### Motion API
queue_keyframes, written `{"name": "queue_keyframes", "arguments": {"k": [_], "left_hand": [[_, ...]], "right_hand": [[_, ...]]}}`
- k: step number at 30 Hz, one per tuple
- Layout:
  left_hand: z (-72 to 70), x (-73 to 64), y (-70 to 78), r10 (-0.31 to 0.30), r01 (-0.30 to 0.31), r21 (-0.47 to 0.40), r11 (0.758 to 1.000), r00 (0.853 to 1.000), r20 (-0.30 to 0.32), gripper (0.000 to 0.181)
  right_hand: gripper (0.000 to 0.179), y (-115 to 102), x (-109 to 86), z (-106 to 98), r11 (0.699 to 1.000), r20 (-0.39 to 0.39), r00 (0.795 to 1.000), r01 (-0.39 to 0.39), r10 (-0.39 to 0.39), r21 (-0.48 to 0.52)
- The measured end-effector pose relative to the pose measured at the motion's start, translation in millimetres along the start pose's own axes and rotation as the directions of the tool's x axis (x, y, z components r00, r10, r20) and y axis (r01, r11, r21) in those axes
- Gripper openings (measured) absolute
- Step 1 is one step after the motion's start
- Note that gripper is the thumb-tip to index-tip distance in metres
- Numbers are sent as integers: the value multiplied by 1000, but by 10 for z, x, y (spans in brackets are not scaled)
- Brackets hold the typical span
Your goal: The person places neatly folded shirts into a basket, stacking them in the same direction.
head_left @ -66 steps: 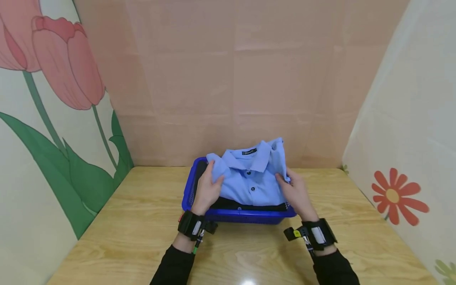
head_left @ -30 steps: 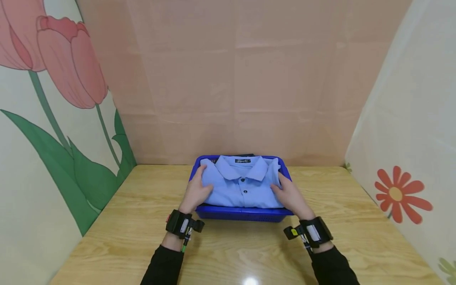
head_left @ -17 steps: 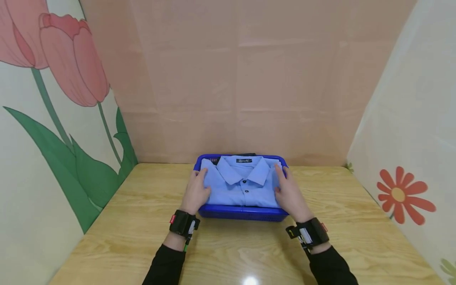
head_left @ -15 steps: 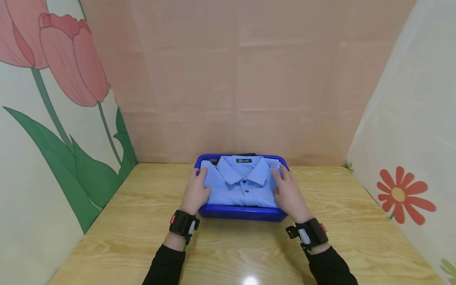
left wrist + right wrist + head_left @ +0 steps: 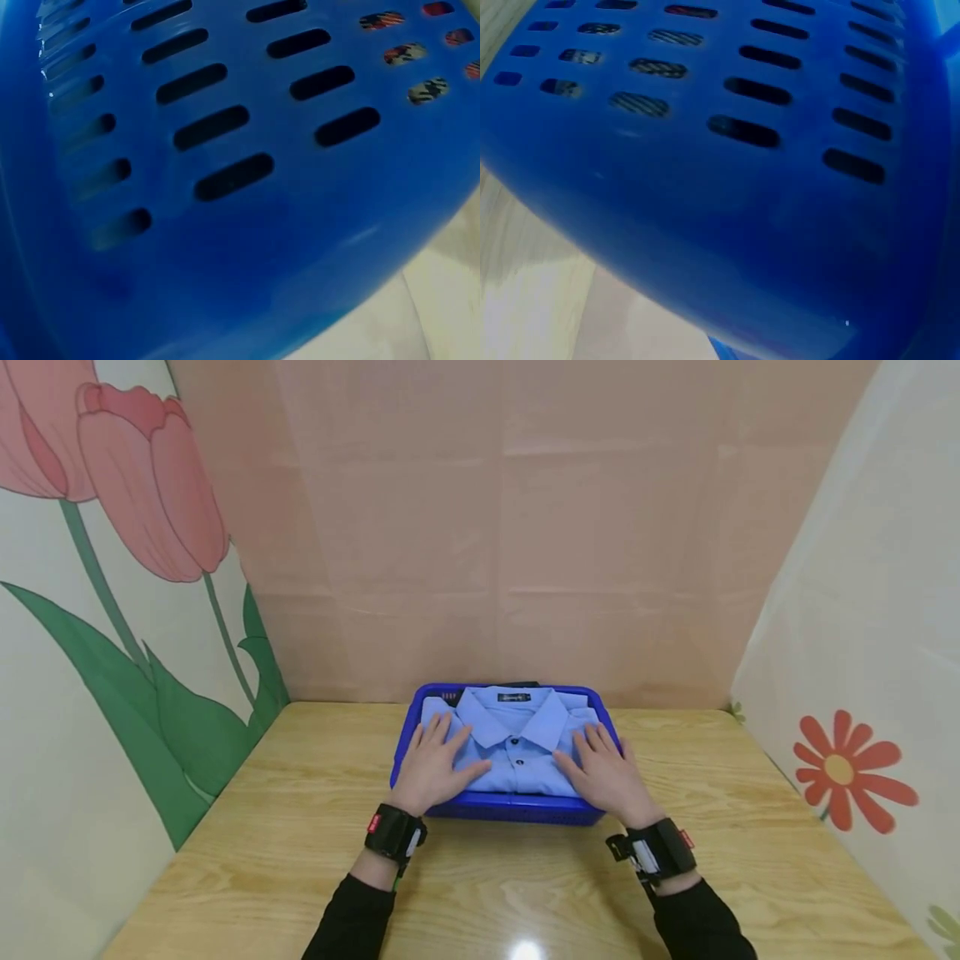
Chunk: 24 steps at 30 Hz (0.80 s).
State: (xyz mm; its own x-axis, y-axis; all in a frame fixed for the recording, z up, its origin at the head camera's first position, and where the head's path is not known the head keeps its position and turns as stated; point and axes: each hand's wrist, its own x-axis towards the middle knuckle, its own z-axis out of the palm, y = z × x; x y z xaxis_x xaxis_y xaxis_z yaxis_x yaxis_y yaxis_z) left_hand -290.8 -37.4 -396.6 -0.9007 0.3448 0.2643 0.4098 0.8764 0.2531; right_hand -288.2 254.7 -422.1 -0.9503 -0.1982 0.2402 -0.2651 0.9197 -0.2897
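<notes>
A light blue collared shirt, folded with its collar toward the back, lies in a blue plastic basket. My left hand rests on the shirt's left part with its fingers spread. On the right part lies my right hand, fingers stretched out too. Neither hand grips anything. Both wrist views are filled by the slotted wall of the basket, and no fingers show there. Through some slots of the basket wall in the right wrist view, dark and patterned cloth is visible.
The basket stands on a wooden table near the back wall. A dark piece of cloth shows at its back rim. Decorated panels with a tulip and a red flower flank the table.
The shirt was lifted and tilted, then came down flat into the basket. Both hands have let go of its sides and shifted inward onto its top with fingers spread.
</notes>
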Motion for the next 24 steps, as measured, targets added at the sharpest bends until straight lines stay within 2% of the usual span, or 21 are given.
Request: {"name": "queue_keyframes", "arguments": {"k": [5,9,17,24], "left_hand": [[43,18,-19,-9,7,40,999,999,38,85],[60,41,-32,-2,0,61,998,999,45,92],[55,25,-27,-39,38,15,999,998,58,100],[49,4,-32,-58,59,-9,998,994,88,98]], "right_hand": [[68,-49,9,-31,994,-77,991,110,-109,5],[73,-92,21,-27,986,-45,987,159,-157,49],[87,-75,-2,33,990,-11,991,137,-137,32],[94,-88,2,62,997,75,995,71,-72,19]]}}
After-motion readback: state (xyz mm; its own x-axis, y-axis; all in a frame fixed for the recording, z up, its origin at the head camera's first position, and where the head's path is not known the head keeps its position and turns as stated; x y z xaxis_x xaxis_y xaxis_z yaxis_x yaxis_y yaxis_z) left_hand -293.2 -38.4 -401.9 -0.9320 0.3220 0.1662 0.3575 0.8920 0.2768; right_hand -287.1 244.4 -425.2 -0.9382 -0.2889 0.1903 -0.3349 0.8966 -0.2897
